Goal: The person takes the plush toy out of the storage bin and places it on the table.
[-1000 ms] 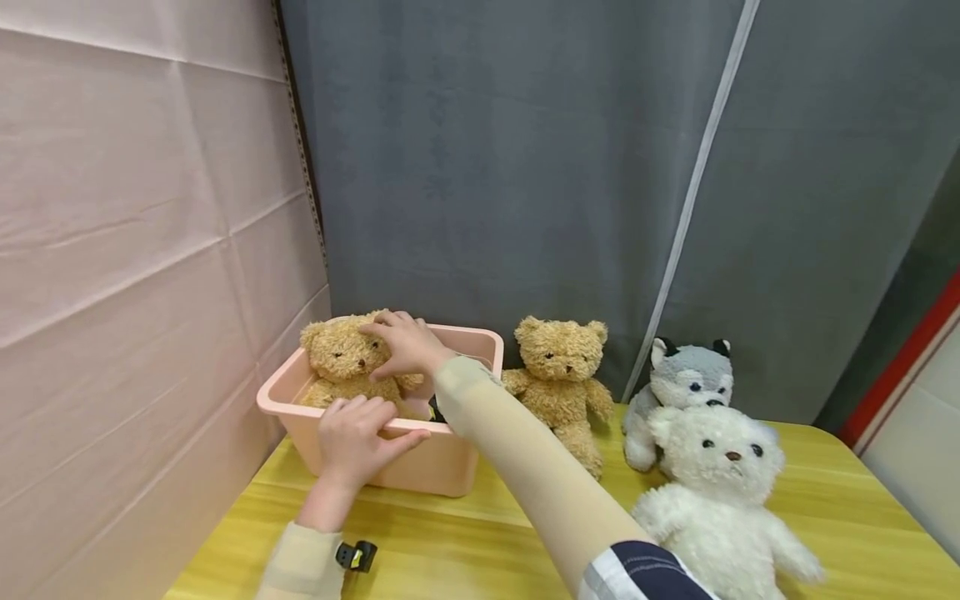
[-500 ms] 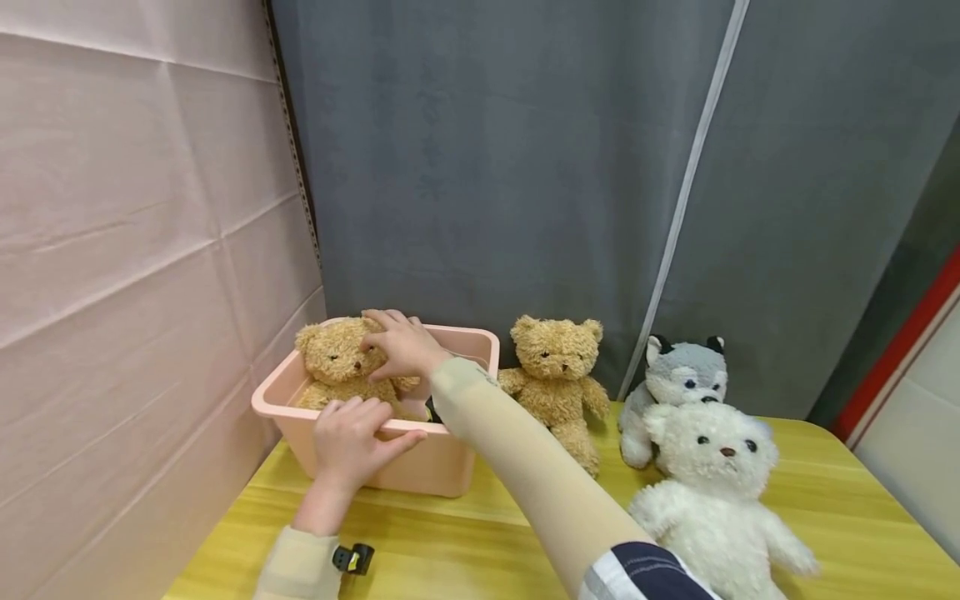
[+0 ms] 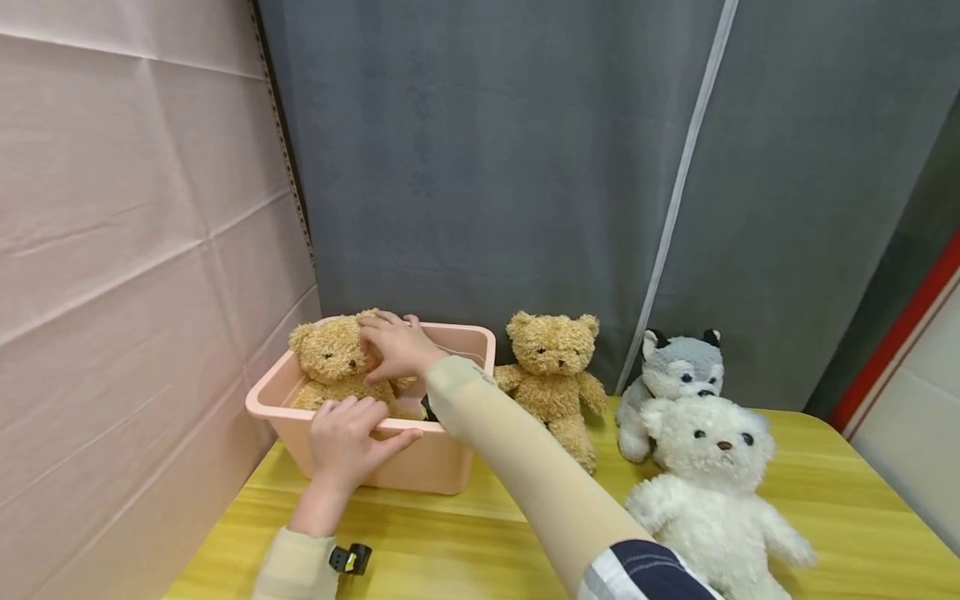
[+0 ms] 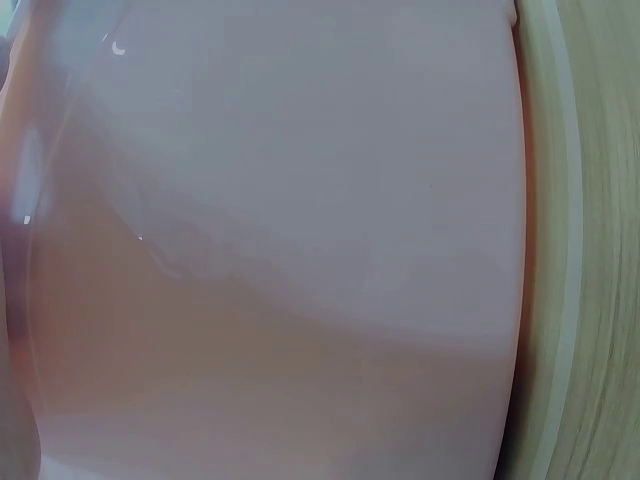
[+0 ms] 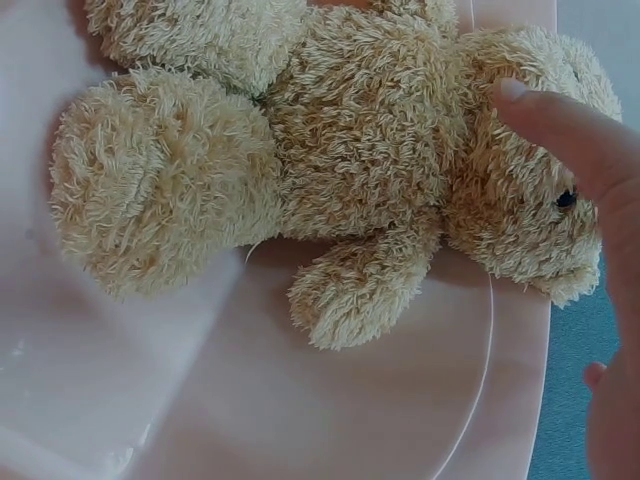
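A curly tan teddy bear (image 3: 330, 354) sits inside a pink plastic bin (image 3: 423, 468), leaning against its far left end. My right hand (image 3: 397, 343) holds the side of the bear's head; in the right wrist view the thumb (image 5: 565, 128) presses near its muzzle, and the bear's body (image 5: 360, 130) and limbs lie against the pink wall. My left hand (image 3: 345, 437) grips the bin's near rim, fingers over the edge and thumb stretched along the outside. The left wrist view is filled mostly by the bin's outer wall (image 4: 300, 200).
Right of the bin sits a second tan teddy bear (image 3: 553, 367). Farther right are a grey husky plush (image 3: 681, 367) and, in front of it, a white bear (image 3: 716, 517). All stand on a yellow wooden table (image 3: 442, 550), with a pink-covered wall (image 3: 135, 292) close at left.
The head view has turned slightly, so the scene sits a little farther left. Both hands and the toys keep their places relative to the bin.
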The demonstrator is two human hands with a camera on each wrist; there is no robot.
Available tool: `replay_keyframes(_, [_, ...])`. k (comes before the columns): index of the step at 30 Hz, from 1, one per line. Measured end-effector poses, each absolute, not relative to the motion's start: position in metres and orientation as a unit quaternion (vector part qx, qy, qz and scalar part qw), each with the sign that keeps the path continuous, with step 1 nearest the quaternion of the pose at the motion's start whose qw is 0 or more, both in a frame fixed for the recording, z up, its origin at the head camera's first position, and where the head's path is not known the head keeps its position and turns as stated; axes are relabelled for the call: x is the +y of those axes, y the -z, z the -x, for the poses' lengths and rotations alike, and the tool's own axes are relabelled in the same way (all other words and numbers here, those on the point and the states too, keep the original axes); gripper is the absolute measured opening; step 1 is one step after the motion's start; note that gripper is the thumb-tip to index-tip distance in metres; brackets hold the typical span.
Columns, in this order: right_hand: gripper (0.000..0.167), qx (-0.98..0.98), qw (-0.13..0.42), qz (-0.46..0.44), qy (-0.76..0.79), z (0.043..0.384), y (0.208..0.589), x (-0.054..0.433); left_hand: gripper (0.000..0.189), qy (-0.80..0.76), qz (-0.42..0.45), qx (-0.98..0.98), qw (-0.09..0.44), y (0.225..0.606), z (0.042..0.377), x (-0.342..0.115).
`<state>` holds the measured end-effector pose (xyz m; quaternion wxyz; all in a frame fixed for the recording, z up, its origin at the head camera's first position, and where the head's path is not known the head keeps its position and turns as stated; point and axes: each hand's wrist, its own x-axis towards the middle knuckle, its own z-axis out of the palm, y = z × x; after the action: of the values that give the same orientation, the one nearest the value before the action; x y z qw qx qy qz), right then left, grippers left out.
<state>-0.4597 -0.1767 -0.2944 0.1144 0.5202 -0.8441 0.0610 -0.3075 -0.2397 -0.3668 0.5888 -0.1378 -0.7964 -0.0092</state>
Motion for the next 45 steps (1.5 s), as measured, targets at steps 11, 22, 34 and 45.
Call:
replay_keyframes(11, [0.037,-0.821,0.089,-0.559,-0.075,0.4568,0.2894,-0.1741,0.065,0.009,0.139,-0.796,0.588,0.3661,0.3079,-0.2392])
replay_keyframes(22, [0.040,-0.828,0.056,-0.546,-0.116,0.4553,0.2919,-0.1763,0.064,0.011,0.138,-0.795,0.590,0.3690,0.3065,-0.2392])
replay_keyframes(34, [0.108,-0.852,0.114,-0.500,-0.102,0.4554,0.2931,-0.1779,0.065,0.007,0.131,-0.797,0.590,0.3683,0.3073,-0.2410])
replay_keyframes(45, [0.108,-0.848,0.106,-0.504,-0.124,0.4576,0.2935,-0.1748,0.064,0.008,0.138,-0.793,0.593,0.3680,0.3086,-0.2398])
